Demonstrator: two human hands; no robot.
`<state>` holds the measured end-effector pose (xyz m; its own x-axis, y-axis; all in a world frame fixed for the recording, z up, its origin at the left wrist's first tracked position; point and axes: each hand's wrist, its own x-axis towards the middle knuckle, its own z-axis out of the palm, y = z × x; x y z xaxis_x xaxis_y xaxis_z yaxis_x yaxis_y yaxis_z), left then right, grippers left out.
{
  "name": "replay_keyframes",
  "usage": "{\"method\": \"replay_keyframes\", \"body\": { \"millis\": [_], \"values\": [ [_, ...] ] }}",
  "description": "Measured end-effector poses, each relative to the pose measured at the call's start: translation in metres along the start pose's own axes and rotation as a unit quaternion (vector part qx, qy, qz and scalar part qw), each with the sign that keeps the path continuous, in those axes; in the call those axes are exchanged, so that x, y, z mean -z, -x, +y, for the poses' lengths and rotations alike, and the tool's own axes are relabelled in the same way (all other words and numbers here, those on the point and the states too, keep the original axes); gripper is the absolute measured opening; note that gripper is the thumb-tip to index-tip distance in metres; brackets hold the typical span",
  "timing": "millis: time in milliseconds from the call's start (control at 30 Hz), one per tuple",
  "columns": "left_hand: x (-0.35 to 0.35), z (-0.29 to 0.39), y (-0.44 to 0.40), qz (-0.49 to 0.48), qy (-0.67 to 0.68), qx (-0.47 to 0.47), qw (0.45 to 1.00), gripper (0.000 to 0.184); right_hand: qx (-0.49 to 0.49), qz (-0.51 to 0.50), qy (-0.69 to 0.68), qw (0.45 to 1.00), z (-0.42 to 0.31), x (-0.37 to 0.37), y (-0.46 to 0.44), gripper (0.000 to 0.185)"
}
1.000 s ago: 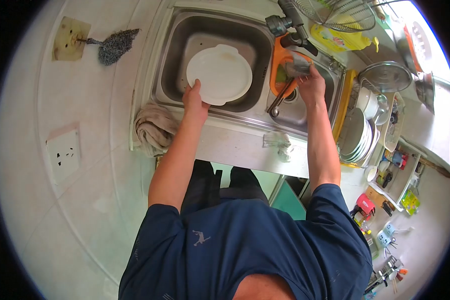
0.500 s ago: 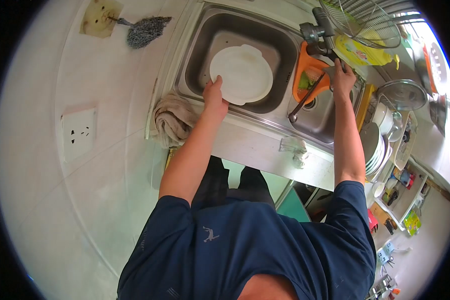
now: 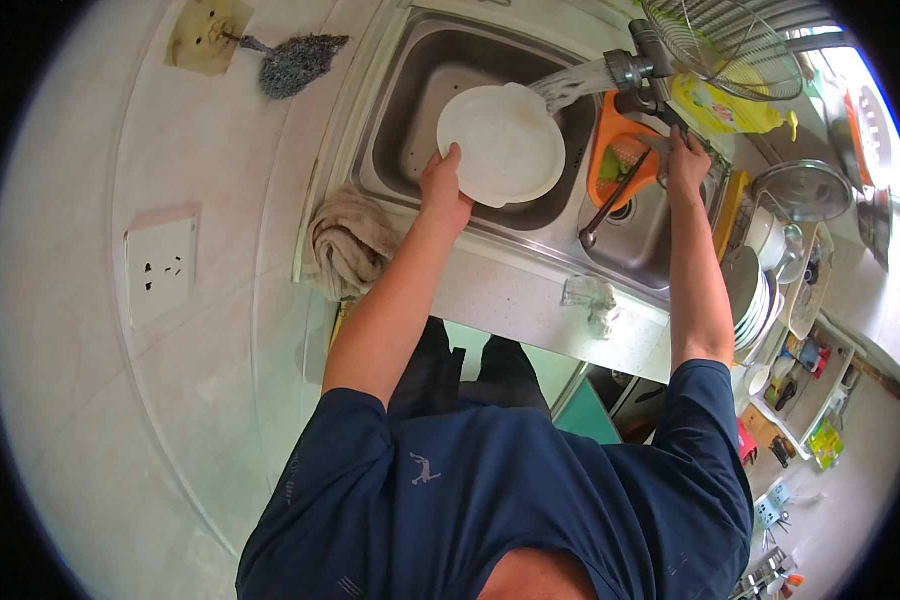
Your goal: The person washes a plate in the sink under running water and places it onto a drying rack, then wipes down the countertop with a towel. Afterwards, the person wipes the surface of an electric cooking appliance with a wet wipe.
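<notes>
My left hand (image 3: 445,188) grips the near-left rim of a white plate (image 3: 505,145) with two small tab handles, thumb on top. The plate is over the large left basin (image 3: 410,110) of the steel sink. Water (image 3: 575,82) streams leftward from the faucet (image 3: 632,68) to the plate's upper right edge. My right hand (image 3: 686,163) is closed around the dark faucet lever (image 3: 672,120); its fingertips are partly hidden. Below the lever, an orange strainer (image 3: 607,135) with something green in it sits over the small right basin (image 3: 650,240).
A long-handled utensil (image 3: 610,205) leans across the strainer. A wire basket (image 3: 730,45) and yellow bottle (image 3: 725,105) stand behind the faucet. A rag (image 3: 350,245) hangs at the left counter corner, a crumpled cloth (image 3: 595,300) lies in front, and plates (image 3: 750,295) stand at right.
Water now runs from the faucet, where none showed before. My left hand has moved the plate slightly right and up, toward the stream. My right hand stays at the lever, slightly lower.
</notes>
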<state>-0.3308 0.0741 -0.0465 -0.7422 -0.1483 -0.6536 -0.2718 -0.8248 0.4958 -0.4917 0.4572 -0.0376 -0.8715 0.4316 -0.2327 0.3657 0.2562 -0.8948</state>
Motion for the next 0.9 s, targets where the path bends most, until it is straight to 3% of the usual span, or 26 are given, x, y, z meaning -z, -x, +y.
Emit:
{"method": "replay_keyframes", "body": {
  "millis": [100,167,267,300,333,400,433,500,533,600,633,667,700,733,800,833,900],
  "values": [
    [-0.002,0.0,-0.002,0.001,-0.003,0.014,1.0,0.044,-0.044,0.027,-0.05,0.997,-0.021,-0.003,0.043,0.053],
    [-0.009,0.002,0.001,0.023,-0.011,0.007,1.0,0.044,-0.003,0.006,-0.173,0.985,-0.03,-0.017,0.078,0.044],
    [-0.013,0.0,0.01,0.041,-0.025,-0.002,0.999,0.043,0.058,-0.133,-0.009,0.989,-0.025,-0.076,0.153,0.045],
    [-0.014,0.0,0.01,0.035,-0.026,-0.014,0.999,0.043,0.032,-0.258,-0.031,0.965,-0.001,-0.1,0.158,0.05],
    [-0.011,-0.003,0.007,0.035,-0.027,-0.016,0.999,0.043,0.108,-0.333,0.04,0.936,-0.008,-0.122,0.183,0.05],
    [0.001,-0.007,-0.004,0.04,-0.168,-0.104,0.98,0.045,0.376,-0.413,0.114,0.821,0.033,-0.171,0.211,0.048],
    [-0.002,0.001,0.005,0.054,-0.154,-0.069,0.984,0.048,0.375,-0.414,0.109,0.822,0.013,-0.176,0.217,0.048],
    [-0.007,0.005,0.011,0.065,-0.174,-0.095,0.978,0.046,0.369,-0.447,0.039,0.814,-0.023,-0.18,0.222,0.048],
    [-0.012,0.005,0.017,0.073,-0.189,-0.118,0.972,0.045,0.394,-0.391,0.119,0.823,-0.02,-0.191,0.204,0.053],
    [-0.019,0.005,0.02,0.053,-0.172,-0.102,0.978,0.047,0.38,-0.29,0.088,0.874,-0.02,-0.21,0.18,0.053],
    [-0.018,0.004,0.015,0.088,-0.199,-0.098,0.971,0.048,0.383,-0.289,0.088,0.873,-0.025,-0.211,0.193,0.053],
    [-0.019,0.002,0.008,0.119,-0.228,-0.091,0.962,0.049,0.371,-0.354,0.07,0.856,-0.027,-0.213,0.214,0.047],
    [-0.019,0.013,0.003,0.123,-0.104,-0.052,0.986,0.051,0.356,-0.416,0.054,0.835,-0.027,-0.213,0.223,0.042],
    [-0.017,0.013,0.004,0.121,-0.103,-0.049,0.986,0.051,0.356,-0.415,0.057,0.835,-0.024,-0.209,0.216,0.042],
    [-0.006,0.016,0.014,0.114,-0.134,-0.049,0.983,0.053,0.398,-0.397,0.075,0.824,-0.017,-0.202,0.199,0.024],
    [-0.007,0.016,0.016,0.086,-0.188,-0.063,0.976,0.054,0.393,-0.382,0.194,0.813,-0.028,-0.201,0.184,0.016],
    [-0.019,0.019,0.018,0.065,-0.216,-0.082,0.971,0.054,0.466,-0.245,0.14,0.838,-0.046,-0.213,0.171,0.021]
  ]
}}
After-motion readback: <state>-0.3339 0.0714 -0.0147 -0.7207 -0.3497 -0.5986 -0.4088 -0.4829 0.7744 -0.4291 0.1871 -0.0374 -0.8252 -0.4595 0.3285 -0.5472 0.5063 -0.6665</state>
